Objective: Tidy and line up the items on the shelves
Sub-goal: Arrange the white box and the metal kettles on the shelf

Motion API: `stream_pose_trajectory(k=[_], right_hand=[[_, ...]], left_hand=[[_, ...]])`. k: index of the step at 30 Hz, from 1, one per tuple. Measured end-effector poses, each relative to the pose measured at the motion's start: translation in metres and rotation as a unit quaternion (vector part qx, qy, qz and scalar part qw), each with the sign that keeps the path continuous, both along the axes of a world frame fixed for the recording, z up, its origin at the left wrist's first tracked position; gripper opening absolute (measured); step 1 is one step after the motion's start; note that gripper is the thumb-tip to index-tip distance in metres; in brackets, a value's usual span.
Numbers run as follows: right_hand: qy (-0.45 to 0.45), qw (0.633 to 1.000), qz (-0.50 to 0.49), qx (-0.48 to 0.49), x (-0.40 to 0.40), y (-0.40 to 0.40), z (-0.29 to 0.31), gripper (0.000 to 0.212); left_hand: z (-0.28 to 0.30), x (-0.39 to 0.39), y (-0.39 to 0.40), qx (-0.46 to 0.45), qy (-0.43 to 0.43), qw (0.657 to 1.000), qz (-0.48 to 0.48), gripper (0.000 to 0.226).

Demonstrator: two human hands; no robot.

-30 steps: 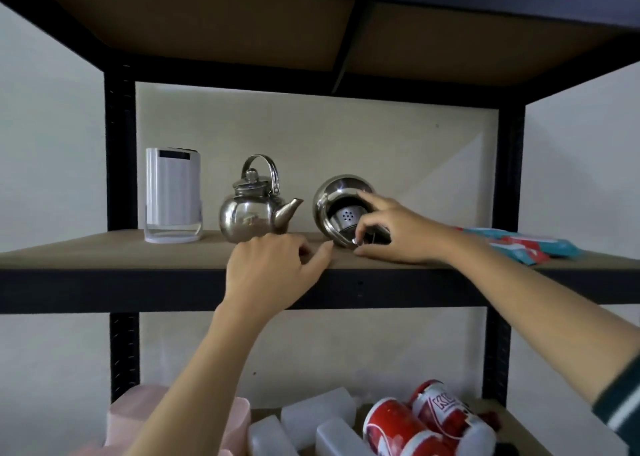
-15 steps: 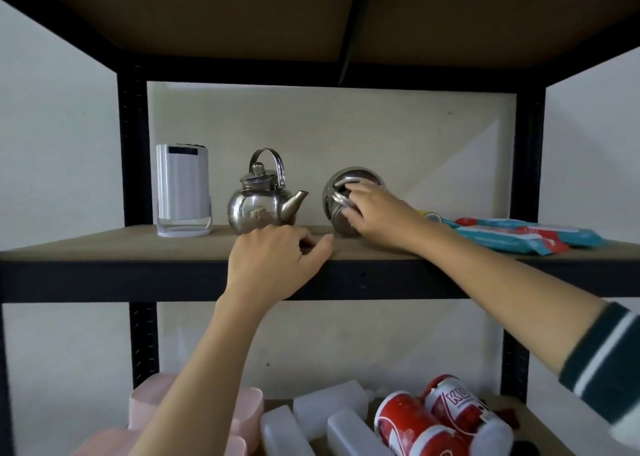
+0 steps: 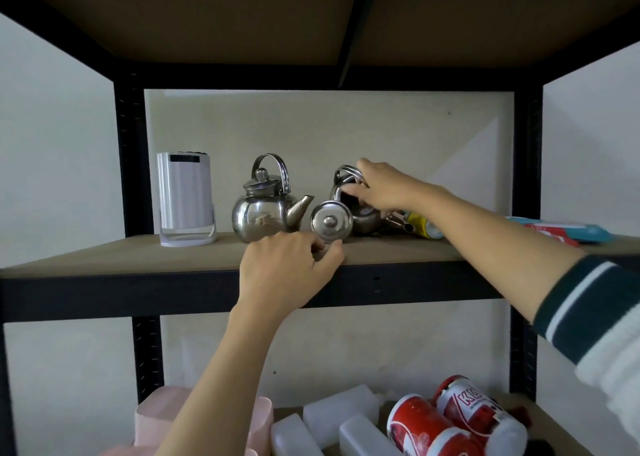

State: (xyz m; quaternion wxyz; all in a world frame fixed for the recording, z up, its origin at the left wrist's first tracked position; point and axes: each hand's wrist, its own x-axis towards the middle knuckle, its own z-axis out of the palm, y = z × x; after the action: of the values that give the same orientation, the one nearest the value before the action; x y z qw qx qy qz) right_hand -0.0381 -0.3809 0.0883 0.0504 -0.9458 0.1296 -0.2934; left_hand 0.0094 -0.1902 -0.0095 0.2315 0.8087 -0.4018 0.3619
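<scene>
On the middle shelf (image 3: 104, 258) a steel kettle (image 3: 259, 216) stands upright with its lid on, spout pointing right. Right of it a second steel kettle (image 3: 365, 220) stands upright without a lid, its mouth open. My right hand (image 3: 384, 187) is closed around that kettle's raised handle. A round steel lid (image 3: 330, 221) stands on its edge in front of the two kettles, pinched at its lower rim by the fingers of my left hand (image 3: 287, 275), which rests on the shelf's front edge.
A white cylindrical container (image 3: 185, 199) stands at the shelf's left. A yellow can (image 3: 420, 225) lies behind my right forearm, with blue and red packets (image 3: 568, 232) further right. Below are pink containers (image 3: 145, 417), white bottles (image 3: 339, 414) and red cans (image 3: 422, 428).
The second kettle went from lying on its side to upright, my right hand shifting from its body to its handle. The lid now stands in my left fingers.
</scene>
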Motion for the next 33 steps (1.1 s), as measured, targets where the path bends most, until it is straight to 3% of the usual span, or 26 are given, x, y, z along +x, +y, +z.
stream_pose_trajectory(k=[11, 17, 19, 21, 23, 26, 29, 33], right_hand=[[-0.167, 0.983, -0.016, 0.08, 0.018, -0.008, 0.04, 0.019], [-0.156, 0.97, -0.014, 0.187, 0.025, -0.022, 0.043, 0.026], [-0.143, 0.976, -0.049, 0.156, 0.024, -0.019, 0.044, 0.03], [-0.143, 0.985, -0.079, 0.051, 0.02, -0.01, 0.041, 0.037], [-0.151, 0.987, -0.028, -0.052, 0.011, 0.009, 0.035, 0.042], [-0.026, 0.995, 0.078, -0.061, -0.005, 0.047, 0.022, 0.045], [0.153, 0.983, 0.08, -0.062, -0.005, 0.065, 0.008, 0.031], [0.216, 0.969, 0.116, -0.039, 0.003, 0.063, 0.001, 0.041]], left_hand=[[-0.002, 0.0, 0.0, -0.019, -0.003, 1.0, -0.013, 0.042], [-0.001, 0.0, -0.001, -0.018, -0.018, 1.0, -0.006, 0.043], [-0.001, 0.0, -0.001, -0.018, -0.02, 1.0, -0.003, 0.044], [-0.001, 0.0, -0.001, -0.016, -0.018, 1.0, -0.001, 0.044], [-0.001, 0.0, -0.002, -0.024, -0.018, 1.0, 0.001, 0.043], [-0.002, 0.001, -0.002, -0.035, -0.024, 0.999, 0.006, 0.043], [-0.002, 0.0, -0.002, -0.038, -0.025, 0.999, 0.005, 0.043], [-0.001, -0.002, -0.002, -0.047, -0.029, 0.998, 0.009, 0.04]])
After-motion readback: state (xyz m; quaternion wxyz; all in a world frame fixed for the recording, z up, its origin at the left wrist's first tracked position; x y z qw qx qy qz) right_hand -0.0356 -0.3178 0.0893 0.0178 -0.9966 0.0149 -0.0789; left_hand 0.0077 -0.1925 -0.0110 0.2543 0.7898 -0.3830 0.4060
